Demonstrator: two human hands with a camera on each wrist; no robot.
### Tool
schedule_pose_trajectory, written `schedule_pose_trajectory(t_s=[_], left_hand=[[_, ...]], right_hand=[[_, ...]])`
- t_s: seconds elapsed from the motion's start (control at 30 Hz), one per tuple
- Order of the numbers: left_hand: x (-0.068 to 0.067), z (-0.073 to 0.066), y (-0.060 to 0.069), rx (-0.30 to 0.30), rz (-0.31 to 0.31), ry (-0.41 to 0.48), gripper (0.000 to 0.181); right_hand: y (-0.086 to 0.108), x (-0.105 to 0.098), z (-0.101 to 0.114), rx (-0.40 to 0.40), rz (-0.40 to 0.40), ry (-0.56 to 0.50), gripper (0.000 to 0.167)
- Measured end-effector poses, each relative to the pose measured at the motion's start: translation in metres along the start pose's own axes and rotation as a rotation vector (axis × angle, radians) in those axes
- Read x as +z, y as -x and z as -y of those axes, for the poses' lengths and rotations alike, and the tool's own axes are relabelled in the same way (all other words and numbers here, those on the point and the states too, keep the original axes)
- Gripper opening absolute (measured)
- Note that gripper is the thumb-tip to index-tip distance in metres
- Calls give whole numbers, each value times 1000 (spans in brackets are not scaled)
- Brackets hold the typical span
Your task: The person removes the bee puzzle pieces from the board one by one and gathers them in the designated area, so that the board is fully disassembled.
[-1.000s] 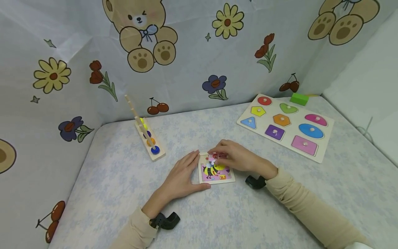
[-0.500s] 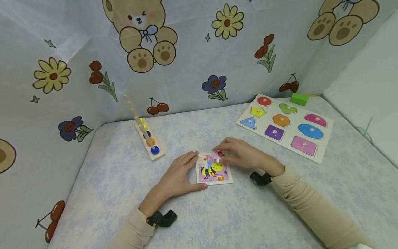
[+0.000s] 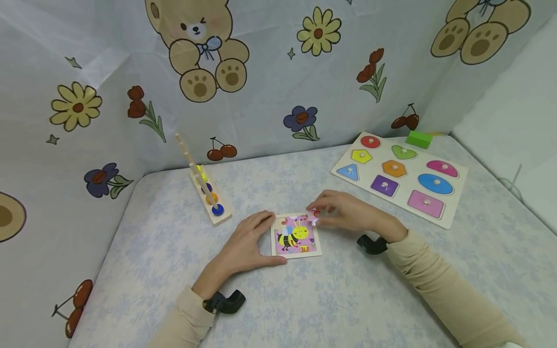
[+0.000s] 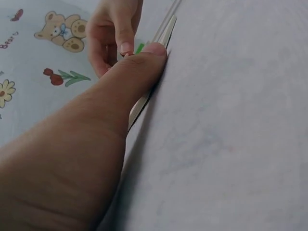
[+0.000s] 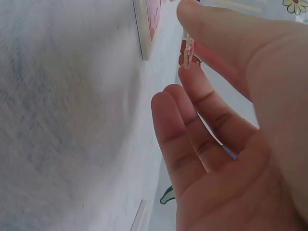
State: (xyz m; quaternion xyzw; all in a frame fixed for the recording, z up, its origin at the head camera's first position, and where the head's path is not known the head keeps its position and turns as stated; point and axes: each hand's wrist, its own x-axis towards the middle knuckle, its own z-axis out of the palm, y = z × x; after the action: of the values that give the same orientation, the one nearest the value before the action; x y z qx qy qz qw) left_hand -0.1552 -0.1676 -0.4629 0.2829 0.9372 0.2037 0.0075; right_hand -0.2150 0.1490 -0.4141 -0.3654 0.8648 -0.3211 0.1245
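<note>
A small square jigsaw puzzle of a bee sits in a pale wooden tray (image 3: 300,255) at mid-table in the head view. Along the tray's left side, my left hand (image 3: 243,244) holds it, fingers at the upper left corner and thumb at the lower edge. Between thumb and forefinger my right hand (image 3: 344,212) pinches a pink jigsaw piece (image 3: 312,217) with a red detail, over the tray's upper right corner. In the right wrist view the piece (image 5: 189,50) appears edge-on, and the other fingers are loosely bent beneath it.
A wooden stand (image 3: 222,216) with a leaning peg post and coloured rings is at the back left. At the back right lies a knobbed shape board (image 3: 446,220), with a green block (image 3: 419,139) behind it. A printed cloth (image 3: 265,72) hangs behind the table.
The right hand has lifted the pink piece off the puzzle and moved right and slightly away with it. My left hand and the tray have shifted a little left.
</note>
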Motion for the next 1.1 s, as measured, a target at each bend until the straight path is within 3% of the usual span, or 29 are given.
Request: schedule_pose_trajectory(t_s=[0.53, 1.1], left_hand=[[2, 1, -2, 18, 13, -23, 111], [2, 0, 1, 8, 6, 4, 110]], right_hand=[[7, -9, -20, 17, 30, 27, 37], [8, -9, -24, 49, 79, 82, 36]])
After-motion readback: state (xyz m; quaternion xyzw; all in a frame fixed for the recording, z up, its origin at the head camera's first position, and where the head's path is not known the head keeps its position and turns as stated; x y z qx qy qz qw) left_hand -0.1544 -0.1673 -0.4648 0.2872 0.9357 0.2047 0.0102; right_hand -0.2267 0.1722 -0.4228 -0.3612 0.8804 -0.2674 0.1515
